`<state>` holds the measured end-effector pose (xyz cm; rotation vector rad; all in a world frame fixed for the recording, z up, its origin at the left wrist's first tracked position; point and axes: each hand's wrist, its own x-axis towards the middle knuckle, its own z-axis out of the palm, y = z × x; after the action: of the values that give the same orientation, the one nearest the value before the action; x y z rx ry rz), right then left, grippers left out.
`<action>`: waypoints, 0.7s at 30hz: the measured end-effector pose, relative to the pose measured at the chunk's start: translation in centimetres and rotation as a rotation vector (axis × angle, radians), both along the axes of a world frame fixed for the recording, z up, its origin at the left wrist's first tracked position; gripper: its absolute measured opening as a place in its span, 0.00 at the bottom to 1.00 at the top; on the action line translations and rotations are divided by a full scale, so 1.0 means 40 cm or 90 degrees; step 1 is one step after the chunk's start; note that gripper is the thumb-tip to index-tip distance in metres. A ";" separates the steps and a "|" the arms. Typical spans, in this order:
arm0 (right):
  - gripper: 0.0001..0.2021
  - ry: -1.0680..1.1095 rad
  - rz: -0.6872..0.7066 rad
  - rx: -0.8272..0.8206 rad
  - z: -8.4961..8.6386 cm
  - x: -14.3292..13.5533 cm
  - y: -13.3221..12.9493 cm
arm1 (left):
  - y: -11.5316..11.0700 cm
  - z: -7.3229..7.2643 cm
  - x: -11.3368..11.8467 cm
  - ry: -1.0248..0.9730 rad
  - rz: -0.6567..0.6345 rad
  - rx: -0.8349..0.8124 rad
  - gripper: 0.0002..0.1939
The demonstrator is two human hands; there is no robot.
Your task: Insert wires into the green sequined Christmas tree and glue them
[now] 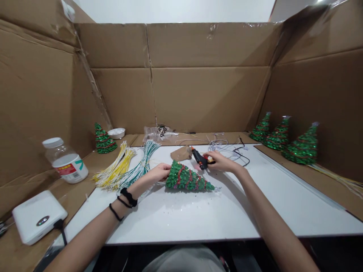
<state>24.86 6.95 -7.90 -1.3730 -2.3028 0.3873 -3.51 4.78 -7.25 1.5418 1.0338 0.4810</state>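
Note:
A green tree figure with red garlands [188, 178] lies on its side on the white board [181, 223], its tip pointing right. My left hand [161, 172] holds it at its wide base, the fingers closed on the base's edge. Just above and to the right, my right hand [218, 160] grips a black glue gun with an orange nozzle [199, 158]. The nozzle points up and left, beside a brown cardboard piece [181, 153]. The glue gun is apart from the tree.
Yellow-white wires [116, 170] and green-white wires [143, 162] lie left. A lidded jar [66, 162], white device [39, 216], small tree [104, 139] and white bowl [116, 133] stand further left. Several trees [302, 145] stand right; thin wires [222, 145] lie behind. Cardboard walls [210, 94] surround the board.

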 end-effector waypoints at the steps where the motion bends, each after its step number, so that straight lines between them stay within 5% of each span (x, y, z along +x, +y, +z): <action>1: 0.14 0.045 0.011 0.015 0.013 0.001 -0.006 | 0.000 0.001 -0.001 0.006 0.002 0.002 0.14; 5: 0.14 0.227 -0.021 0.081 0.050 0.000 -0.047 | 0.003 -0.001 -0.007 -0.006 -0.002 -0.026 0.13; 10: 0.10 0.348 -0.078 0.072 0.025 0.005 -0.107 | 0.015 -0.012 -0.015 -0.072 0.018 -0.117 0.15; 21: 0.13 0.199 0.024 0.179 -0.018 -0.038 -0.161 | 0.025 -0.019 -0.029 -0.182 -0.010 -0.195 0.23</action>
<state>23.34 0.51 -8.61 -1.0527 -2.0365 0.2571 -4.67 5.78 -8.03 1.1704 0.8287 0.4914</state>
